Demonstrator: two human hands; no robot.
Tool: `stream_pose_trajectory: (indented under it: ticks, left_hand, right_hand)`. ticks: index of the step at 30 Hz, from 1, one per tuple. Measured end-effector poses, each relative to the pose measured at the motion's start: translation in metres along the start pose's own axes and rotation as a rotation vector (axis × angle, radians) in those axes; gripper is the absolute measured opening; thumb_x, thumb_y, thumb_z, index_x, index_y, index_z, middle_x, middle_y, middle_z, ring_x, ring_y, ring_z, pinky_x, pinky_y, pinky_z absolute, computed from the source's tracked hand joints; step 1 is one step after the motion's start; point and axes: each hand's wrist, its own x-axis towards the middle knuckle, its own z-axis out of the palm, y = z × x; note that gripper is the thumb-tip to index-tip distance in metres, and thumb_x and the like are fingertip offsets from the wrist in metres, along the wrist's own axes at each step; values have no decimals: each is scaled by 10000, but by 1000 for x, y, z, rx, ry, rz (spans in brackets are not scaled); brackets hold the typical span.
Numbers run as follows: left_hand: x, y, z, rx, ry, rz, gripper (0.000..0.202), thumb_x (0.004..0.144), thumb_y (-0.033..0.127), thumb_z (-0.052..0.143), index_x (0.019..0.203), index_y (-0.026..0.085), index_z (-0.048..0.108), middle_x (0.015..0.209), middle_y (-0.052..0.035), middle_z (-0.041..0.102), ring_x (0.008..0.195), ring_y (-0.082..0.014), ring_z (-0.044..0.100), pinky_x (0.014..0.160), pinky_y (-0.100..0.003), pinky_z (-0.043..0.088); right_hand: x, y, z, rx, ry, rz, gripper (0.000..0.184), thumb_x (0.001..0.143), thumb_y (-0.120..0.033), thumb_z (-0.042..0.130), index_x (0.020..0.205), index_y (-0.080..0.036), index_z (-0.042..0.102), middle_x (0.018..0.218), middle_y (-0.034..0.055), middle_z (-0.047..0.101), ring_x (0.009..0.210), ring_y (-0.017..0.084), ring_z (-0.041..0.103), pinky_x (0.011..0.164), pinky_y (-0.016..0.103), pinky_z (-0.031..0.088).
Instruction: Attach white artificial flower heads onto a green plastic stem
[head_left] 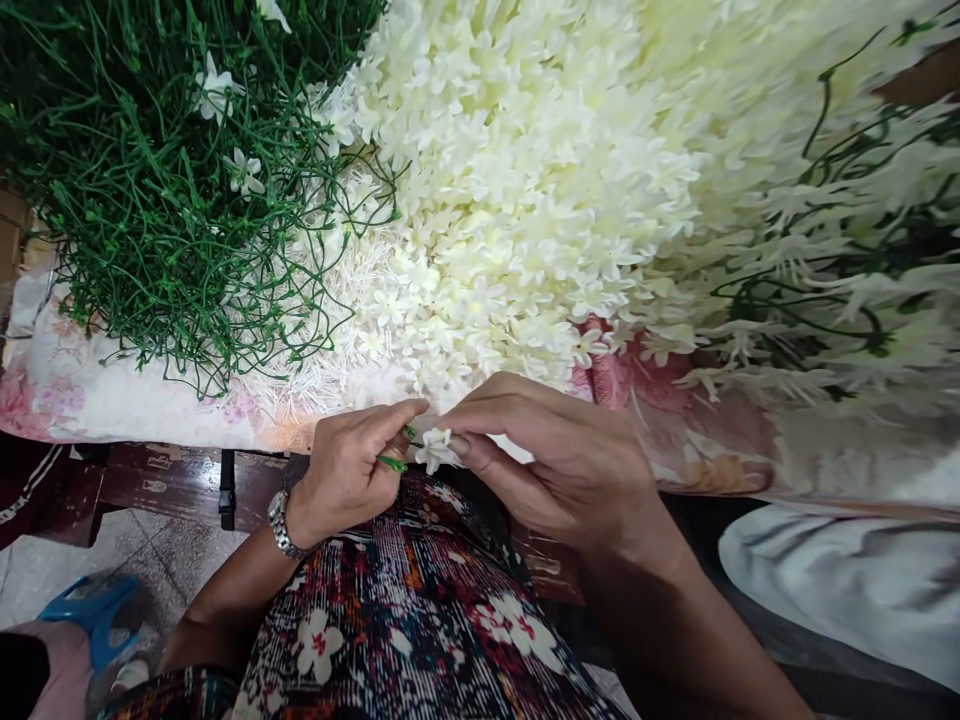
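Close to my body, over the table's front edge, my left hand point(352, 465) is closed around a green plastic flower stem point(393, 463), whose tips poke out past the fingers. A wristwatch is on that wrist. Facing it, my right hand point(559, 460) pinches a small white artificial flower point(436, 450) between thumb and forefinger. The flower sits at the end of the stem, between the two hands; whether it is fully seated on the stem I cannot tell. Beyond my hands spreads a large heap of loose cream-white flower heads point(510, 180).
A thick pile of green stems point(172, 220) lies at the left, with thin white strands point(330, 300) beside it. At the right are white flowers on stems point(832, 300). A floral cloth point(150, 400) covers the table. A blue stool point(94, 615) stands on the floor at lower left.
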Motion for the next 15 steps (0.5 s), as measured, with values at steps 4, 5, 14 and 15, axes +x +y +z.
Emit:
stream_pose_trajectory:
  ticks: [4,5,14,15]
  left_hand:
    - [2,6,-2,38,-34,23,383,707,41,391,1054,141,519,779,-31,631,590,-84,524,571,-217,448]
    - [2,7,-3,53,-33,39,384,714,46,385,1067,137,507,794,-35,633,586,-84,521,560,-215,444]
    - [4,9,-6,91,-113,54,338,786,118,369,1116,126,442,810,-42,629,629,-100,551,577,-227,441]
    - [5,9,-5,96,-121,51,329,788,118,366,1107,128,446,802,-38,627,625,-99,549,574,-225,439]
  right_hand:
    - [1,1,1,-98,-37,-57,183,742,-97,481,909,-152,531,746,44,545,702,108,494,621,238,434]
    - [1,1,2,-110,-39,-62,176,743,-97,480,901,-149,533,740,45,544,697,108,493,618,238,432]
    - [-3,5,1,-22,27,13,112,735,-97,486,819,-150,536,711,37,540,666,94,496,597,221,429]
    - [-4,5,1,-9,31,20,111,731,-96,489,816,-151,536,706,35,539,662,93,496,593,219,427]
